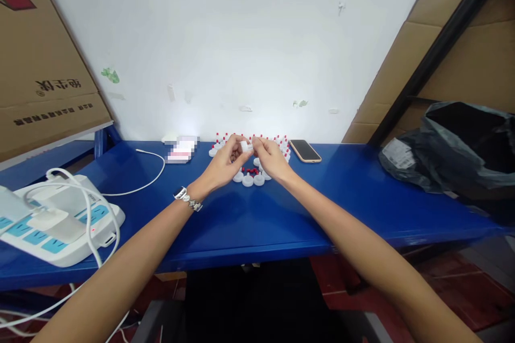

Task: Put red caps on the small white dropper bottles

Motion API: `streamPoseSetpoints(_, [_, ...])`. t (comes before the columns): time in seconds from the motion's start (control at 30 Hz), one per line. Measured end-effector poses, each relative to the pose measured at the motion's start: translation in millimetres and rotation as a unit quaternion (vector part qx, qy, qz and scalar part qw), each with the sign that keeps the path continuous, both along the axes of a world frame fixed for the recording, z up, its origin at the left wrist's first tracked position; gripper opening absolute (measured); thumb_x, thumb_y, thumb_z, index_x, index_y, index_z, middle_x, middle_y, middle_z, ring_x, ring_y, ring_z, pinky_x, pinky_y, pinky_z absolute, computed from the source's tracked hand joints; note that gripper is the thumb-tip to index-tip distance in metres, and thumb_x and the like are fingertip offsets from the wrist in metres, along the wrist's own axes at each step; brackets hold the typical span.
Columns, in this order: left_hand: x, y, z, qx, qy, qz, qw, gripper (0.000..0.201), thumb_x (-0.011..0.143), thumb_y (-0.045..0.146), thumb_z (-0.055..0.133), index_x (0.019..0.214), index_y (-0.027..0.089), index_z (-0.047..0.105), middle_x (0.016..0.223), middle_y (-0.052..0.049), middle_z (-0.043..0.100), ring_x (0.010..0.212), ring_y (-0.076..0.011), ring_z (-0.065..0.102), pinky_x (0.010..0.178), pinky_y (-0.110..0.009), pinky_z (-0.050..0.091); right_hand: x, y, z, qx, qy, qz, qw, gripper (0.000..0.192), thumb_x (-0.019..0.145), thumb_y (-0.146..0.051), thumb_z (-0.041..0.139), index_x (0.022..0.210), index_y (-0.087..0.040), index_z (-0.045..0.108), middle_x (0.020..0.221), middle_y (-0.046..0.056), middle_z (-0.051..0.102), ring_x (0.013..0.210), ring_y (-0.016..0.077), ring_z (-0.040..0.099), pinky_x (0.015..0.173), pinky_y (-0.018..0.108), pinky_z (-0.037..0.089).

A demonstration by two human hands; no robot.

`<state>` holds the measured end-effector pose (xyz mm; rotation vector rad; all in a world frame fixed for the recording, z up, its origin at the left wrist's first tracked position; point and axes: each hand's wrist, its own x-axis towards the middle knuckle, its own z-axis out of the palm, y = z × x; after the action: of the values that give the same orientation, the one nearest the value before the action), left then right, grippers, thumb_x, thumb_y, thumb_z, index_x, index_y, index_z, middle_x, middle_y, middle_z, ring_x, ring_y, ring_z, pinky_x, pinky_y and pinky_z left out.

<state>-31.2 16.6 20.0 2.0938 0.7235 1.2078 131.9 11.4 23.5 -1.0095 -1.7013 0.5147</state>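
My left hand (224, 165) is closed around a small white nozzle cap (244, 146), held just above the blue table (241, 225). At its right side my right hand (272, 156) pinches the cap's narrow end between thumb and fingers. Whether a red tip sits in that pinch is hidden. Below the hands stand several white nozzle caps (248, 180) in a curved row, with a few loose small red tips (251, 171) between them. Behind the hands are several more white caps (213, 152) topped with red tips, partly covered by my fingers.
A phone (306, 151) lies right of the caps. At left are a white power strip (64, 220) with cables and a blurred-out item (183, 149). A dark plastic bag (410, 155) stands at the right. Cardboard (52, 53) leans at the left, and a white wall (249, 37) rises behind.
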Motion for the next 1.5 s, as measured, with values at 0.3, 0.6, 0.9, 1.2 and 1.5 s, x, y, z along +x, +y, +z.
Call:
streamPoseSetpoints(0.3, [7,1,9.2,-0.293,-0.101,0.001,0.951,0.053,0.091,0.061,0.044,0.057,0.020,0.044,0.043,0.007,0.027,0.037,-0.0076,0.028,0.039,-0.023,0.031,-10,-12,3.9,0.017,-0.033,0.009,0.999,0.046,0.098,-0.053,0.035,0.067,-0.020,0.041,0.059,-0.004,0.038,0.056,0.0111,0.036,0.056,0.028,0.028])
streamPoseSetpoints(0.6, [-5,-3,11.1,-0.017,0.041,0.074,0.996,0.048,0.085,0.056,0.062,0.116,0.020,0.057,0.076,-0.002,0.062,0.057,-0.0124,0.056,0.048,-0.022,0.045,0,3,-1.1,-0.015,0.002,-0.016,1.000,0.048,0.095,-0.056,0.037,0.063,-0.021,0.038,0.057,-0.004,0.037,0.056,0.0113,0.035,0.056,0.028,0.029])
streamPoseSetpoints(0.9, [4,0,5.5,-0.066,-0.054,-0.023,0.996,0.035,0.091,0.053,0.056,0.104,0.021,0.052,0.067,0.005,0.045,0.046,-0.0078,0.045,0.038,-0.019,0.044,-2,0,0.7,0.011,0.019,-0.020,1.000,0.047,0.096,-0.055,0.037,0.064,-0.021,0.038,0.059,-0.003,0.036,0.058,0.0116,0.036,0.058,0.028,0.029])
streamPoseSetpoints(1.2, [7,-2,11.9,-0.303,-0.111,-0.023,0.946,0.053,0.087,0.068,0.051,0.064,0.020,0.047,0.048,0.007,0.027,0.038,-0.0098,0.037,0.035,-0.025,0.042,-9,-14,6.0,0.041,-0.063,-0.030,0.997,0.046,0.099,-0.052,0.032,0.069,-0.020,0.045,0.059,-0.003,0.041,0.057,0.0116,0.037,0.058,0.027,0.030])
streamPoseSetpoints(1.5, [-2,0,8.6,-0.013,0.068,0.017,0.997,0.052,0.088,0.053,0.059,0.129,0.024,0.047,0.085,-0.003,0.060,0.063,-0.0135,0.058,0.054,-0.024,0.047,2,1,1.3,-0.004,-0.016,-0.051,0.999,0.048,0.097,-0.056,0.035,0.064,-0.021,0.038,0.059,-0.003,0.040,0.059,0.0128,0.039,0.059,0.028,0.030])
